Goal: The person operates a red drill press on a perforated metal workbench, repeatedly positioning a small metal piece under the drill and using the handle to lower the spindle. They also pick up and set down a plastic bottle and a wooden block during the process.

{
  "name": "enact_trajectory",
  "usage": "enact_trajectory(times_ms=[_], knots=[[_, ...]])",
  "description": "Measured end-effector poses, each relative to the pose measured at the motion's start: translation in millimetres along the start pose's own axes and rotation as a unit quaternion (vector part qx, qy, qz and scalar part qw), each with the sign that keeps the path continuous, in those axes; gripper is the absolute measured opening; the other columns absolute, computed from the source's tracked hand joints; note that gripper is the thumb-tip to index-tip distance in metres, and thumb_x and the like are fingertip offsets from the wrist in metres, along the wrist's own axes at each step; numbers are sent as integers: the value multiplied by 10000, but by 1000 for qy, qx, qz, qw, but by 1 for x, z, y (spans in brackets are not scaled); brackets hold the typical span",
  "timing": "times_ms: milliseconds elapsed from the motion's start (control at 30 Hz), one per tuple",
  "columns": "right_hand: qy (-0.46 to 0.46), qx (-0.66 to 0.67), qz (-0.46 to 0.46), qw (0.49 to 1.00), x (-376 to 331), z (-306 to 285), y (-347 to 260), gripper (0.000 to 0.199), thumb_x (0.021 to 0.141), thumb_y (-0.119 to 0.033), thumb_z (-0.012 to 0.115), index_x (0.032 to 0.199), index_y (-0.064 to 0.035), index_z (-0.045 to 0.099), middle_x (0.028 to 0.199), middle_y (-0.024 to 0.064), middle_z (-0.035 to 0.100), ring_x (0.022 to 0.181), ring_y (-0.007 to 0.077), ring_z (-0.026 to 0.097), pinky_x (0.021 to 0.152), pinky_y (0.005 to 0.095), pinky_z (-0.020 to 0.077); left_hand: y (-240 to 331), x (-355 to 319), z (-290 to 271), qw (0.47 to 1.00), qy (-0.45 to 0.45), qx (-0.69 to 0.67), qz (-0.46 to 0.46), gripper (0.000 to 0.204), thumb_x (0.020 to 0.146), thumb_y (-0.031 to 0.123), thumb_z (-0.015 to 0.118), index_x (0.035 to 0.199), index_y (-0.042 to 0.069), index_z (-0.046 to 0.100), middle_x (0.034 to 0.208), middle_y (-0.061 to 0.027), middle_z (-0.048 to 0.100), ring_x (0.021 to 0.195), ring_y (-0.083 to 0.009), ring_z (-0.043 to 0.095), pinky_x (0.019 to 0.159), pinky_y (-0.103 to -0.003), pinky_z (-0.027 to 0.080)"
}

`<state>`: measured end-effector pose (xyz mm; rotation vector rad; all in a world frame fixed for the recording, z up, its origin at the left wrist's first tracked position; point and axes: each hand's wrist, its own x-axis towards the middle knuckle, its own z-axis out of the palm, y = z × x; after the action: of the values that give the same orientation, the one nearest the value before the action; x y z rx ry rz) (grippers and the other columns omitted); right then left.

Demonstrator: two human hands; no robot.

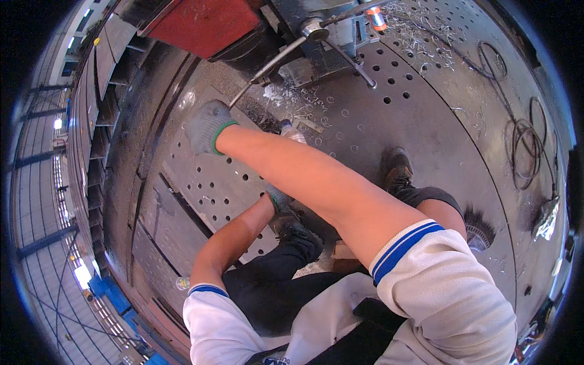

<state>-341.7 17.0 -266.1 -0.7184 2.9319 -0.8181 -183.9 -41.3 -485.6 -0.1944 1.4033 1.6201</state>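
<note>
My right arm reaches across to the upper left. My right hand (208, 128), in a grey knitted glove with a green cuff, is closed round the end of a long metal handle bar (267, 68). This bar joins a round hub (314, 28) on a drilling machine (286, 18), along with other spokes. My left hand (279, 198), also gloved, is below my right forearm, which hides its fingers. Past the forearm, a clear plastic bottle (294, 133) with a dark cap points toward the machine; whether my left hand holds it is hidden.
Around the machine lies a steel plate (340, 140) with rows of drilled holes. Curly metal shavings (426, 36) cover its upper right. A black cable (528, 143) lies coiled at right. My boots (396, 165) rest on the plate, beside a round brush (479, 234). Steel racks (106, 115) stand left.
</note>
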Motion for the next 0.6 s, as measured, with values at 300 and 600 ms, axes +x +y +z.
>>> enact_trajectory(times_ms=[300,600], knots=[[21,25,-7,999,-2,2,1,369,729,-357,670,974,-120,810,942,168,762,891,351,735,749,525,555,3,-3,0,1000,4,5,-13,408,1037,201,578,1400,15,560,1485,-124,543,1332,-231,497,1123,-381,404],[4,19,0,1000,-1,0,0,346,733,-332,672,964,-113,809,960,176,762,905,358,735,757,516,559,1,-2,2,1000,8,0,-4,421,1033,211,586,1407,20,556,1495,-127,534,1345,-238,488,1132,-384,393]])
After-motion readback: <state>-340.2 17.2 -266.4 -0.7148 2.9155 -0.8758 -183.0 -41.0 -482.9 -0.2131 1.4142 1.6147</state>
